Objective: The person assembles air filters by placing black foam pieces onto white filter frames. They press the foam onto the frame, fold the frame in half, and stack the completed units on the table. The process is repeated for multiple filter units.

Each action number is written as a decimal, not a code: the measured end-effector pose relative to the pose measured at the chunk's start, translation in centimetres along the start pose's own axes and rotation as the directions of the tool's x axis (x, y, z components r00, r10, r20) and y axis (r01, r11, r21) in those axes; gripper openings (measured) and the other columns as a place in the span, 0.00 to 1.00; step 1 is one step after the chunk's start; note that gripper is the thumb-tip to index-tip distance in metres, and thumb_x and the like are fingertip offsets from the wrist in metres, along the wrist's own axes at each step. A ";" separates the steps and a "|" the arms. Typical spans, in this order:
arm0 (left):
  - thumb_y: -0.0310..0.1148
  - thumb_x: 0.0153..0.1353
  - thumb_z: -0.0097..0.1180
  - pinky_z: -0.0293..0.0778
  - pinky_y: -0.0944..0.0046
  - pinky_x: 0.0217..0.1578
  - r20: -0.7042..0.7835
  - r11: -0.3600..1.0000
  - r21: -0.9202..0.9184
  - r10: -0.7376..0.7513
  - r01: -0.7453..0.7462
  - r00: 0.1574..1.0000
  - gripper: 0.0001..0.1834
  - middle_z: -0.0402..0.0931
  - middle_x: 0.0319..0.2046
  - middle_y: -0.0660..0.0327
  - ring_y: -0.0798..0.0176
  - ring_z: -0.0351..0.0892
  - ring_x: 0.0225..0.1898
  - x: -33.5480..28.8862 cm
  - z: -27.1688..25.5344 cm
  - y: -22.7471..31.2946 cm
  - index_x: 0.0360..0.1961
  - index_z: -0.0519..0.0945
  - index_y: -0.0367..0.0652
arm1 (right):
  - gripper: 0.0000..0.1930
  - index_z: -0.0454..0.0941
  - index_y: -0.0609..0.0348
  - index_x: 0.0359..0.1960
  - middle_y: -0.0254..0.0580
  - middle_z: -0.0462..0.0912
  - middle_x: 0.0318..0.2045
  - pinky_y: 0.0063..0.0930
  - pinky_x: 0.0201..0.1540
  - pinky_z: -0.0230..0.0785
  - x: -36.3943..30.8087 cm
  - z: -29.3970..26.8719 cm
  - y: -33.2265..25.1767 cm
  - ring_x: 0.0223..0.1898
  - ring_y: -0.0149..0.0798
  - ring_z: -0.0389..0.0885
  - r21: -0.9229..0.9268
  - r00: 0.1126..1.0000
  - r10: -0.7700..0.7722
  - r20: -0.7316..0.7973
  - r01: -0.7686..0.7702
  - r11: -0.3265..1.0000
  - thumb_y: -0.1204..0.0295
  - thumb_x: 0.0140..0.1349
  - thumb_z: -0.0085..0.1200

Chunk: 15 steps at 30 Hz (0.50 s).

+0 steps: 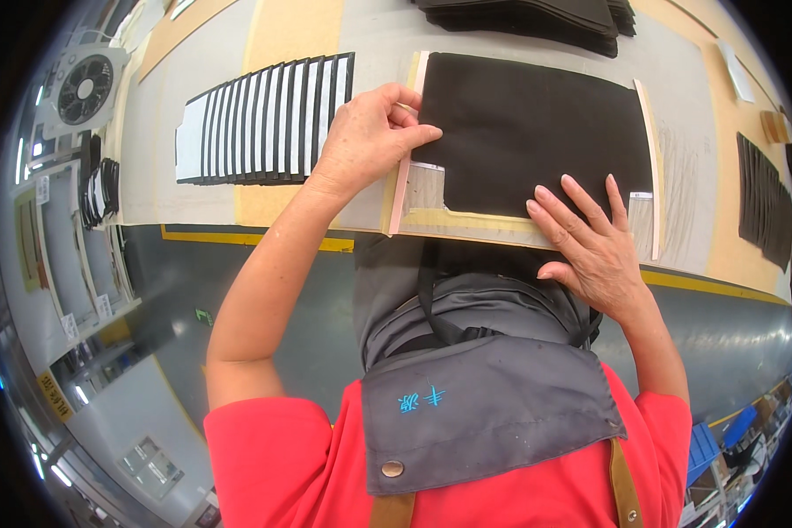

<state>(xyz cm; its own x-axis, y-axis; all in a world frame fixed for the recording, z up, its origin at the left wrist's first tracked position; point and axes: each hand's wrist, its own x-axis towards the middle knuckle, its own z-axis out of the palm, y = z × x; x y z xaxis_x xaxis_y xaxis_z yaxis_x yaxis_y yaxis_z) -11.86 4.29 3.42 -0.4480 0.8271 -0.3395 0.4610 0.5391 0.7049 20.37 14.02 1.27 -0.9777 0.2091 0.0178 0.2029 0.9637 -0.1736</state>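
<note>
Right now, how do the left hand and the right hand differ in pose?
The left hand has its fingers curled, while the right hand has its fingers spread. The left hand is at the left edge of the black sheet; the right hand lies over that sheet's lower right part. Both are bare and touch the same sheet.

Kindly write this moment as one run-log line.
left hand: at left edge of black sheet | right hand: open on its lower right | overlapping white-faced pieces: left of left hand

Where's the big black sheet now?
In the head view, the sheet lies right of centre between two pale strips, its near edge under the right hand.
</note>
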 end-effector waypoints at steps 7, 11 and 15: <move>0.36 0.56 0.73 0.81 0.64 0.40 -0.007 1.000 0.006 -0.006 0.006 1.000 0.21 0.85 0.28 0.61 0.66 0.85 0.32 -0.1 0.1 0.2 0.47 0.84 0.35 | 0.40 0.68 0.37 0.74 0.20 0.67 0.74 0.60 0.82 0.33 0.0 0.2 0.0 0.77 0.38 0.58 -0.011 1.000 -0.001 -0.004 0.001 1.000 0.33 0.67 0.35; 0.32 0.60 0.73 0.77 0.71 0.30 -0.001 1.000 0.008 0.018 -0.017 1.000 0.20 0.80 0.27 0.67 0.74 0.79 0.27 -0.1 0.1 0.1 0.49 0.80 0.34 | 0.40 0.67 0.37 0.75 0.20 0.67 0.75 0.60 0.82 0.33 0.0 0.2 0.0 0.77 0.38 0.58 -0.011 1.000 0.003 -0.004 -0.003 1.000 0.33 0.67 0.34; 0.33 0.59 0.73 0.79 0.69 0.34 -0.013 0.999 0.026 0.025 -0.025 1.000 0.20 0.82 0.28 0.65 0.72 0.81 0.29 -0.1 0.2 0.0 0.48 0.82 0.35 | 0.40 0.67 0.36 0.75 0.20 0.66 0.75 0.60 0.82 0.32 -0.1 0.2 -0.1 0.77 0.38 0.58 -0.013 1.000 0.006 0.002 -0.006 1.000 0.33 0.67 0.34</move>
<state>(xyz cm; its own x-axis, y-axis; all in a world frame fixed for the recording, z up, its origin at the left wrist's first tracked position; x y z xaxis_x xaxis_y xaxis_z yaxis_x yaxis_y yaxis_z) -11.62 4.30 3.33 -0.4462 0.8382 -0.3135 0.4914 0.5222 0.6970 20.42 13.91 1.12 -0.9765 0.2149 0.0146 0.2099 0.9645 -0.1605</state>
